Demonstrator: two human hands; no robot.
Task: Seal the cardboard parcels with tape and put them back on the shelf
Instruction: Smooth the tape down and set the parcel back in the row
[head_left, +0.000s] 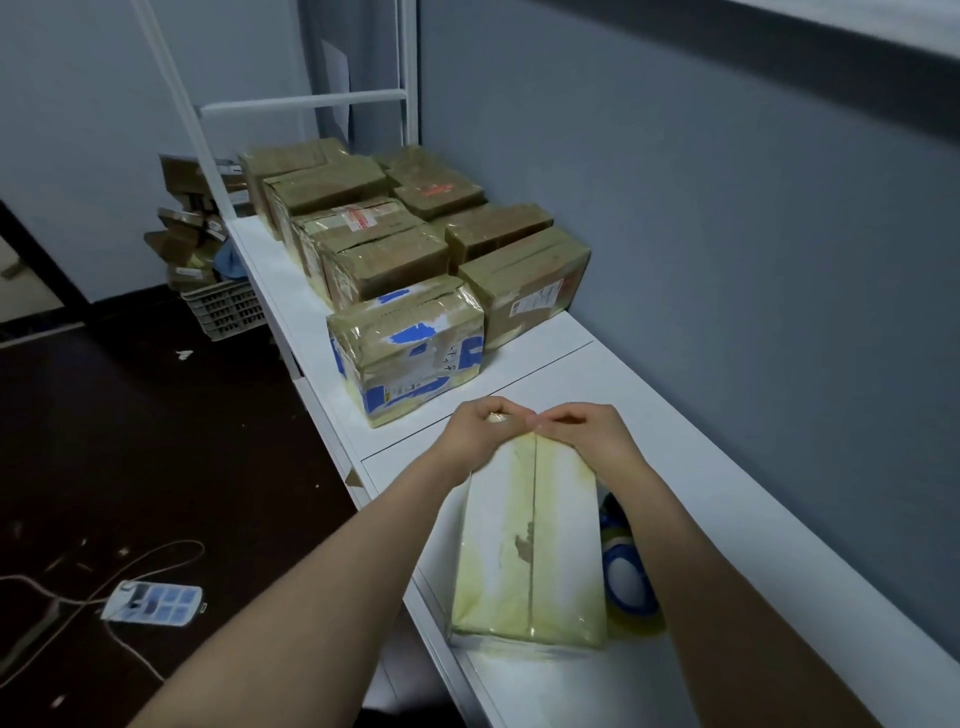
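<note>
1. Grey wall (727, 234) runs along the right side, with a long white shelf (675, 415) set against it and dark floor (156, 441) to the left.
2. On the near part of the shelf lies a pale cardboard parcel (530, 545), streaked with yellowish tape, with a seam down its top.
3. Both hands meet at the parcel's far edge: the left hand (483, 431) and the right hand (587, 431) each curl their fingers and pinch that edge.
4. Just right of the parcel sits a blue tape roll (628, 577), partly hidden by the right forearm.
5. Farther along the shelf stands a blue-marked parcel (410, 348), and beyond it a cluster of brown taped parcels (415, 228).
6. On the floor to the left lie a power strip (153, 601) and, farther off, a crate (223, 309).
</note>
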